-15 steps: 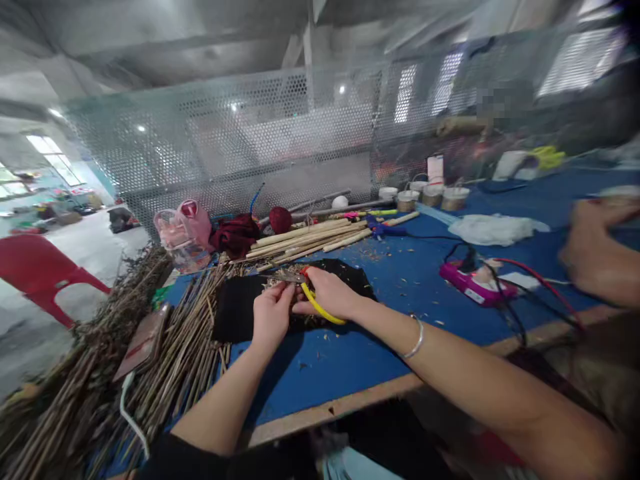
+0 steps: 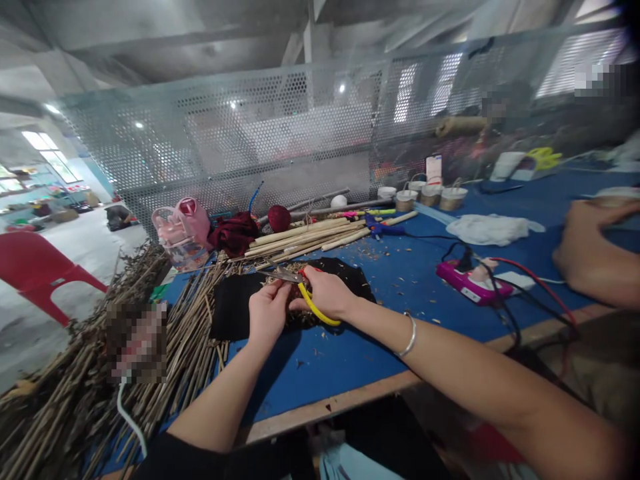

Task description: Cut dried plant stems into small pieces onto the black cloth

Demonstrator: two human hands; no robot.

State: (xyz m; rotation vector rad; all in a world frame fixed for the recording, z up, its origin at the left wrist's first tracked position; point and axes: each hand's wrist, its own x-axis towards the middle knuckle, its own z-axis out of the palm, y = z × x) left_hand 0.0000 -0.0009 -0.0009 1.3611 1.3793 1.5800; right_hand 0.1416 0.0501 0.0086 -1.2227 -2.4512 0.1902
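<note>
My right hand [image 2: 327,292] is closed round yellow-handled shears [image 2: 306,296], whose metal blades point left over a black cloth [image 2: 235,303]. My left hand [image 2: 267,312] is closed just left of it, pinching something small at the blades that I cannot make out. Both hands hover over bits of cut stem lying on the cloth, on a blue table [image 2: 350,360].
A heap of dry sticks [image 2: 100,360] fills the table's left. Pale thick sticks [image 2: 305,239], a pink jug [image 2: 180,233], dark red yarn [image 2: 279,217] and small tubs [image 2: 425,193] stand behind. A pink device with cables [image 2: 470,283] lies right, near another person's hand [image 2: 593,253].
Both hands and the shears have shifted very slightly down and left over the cloth. The view has tilted a little.
</note>
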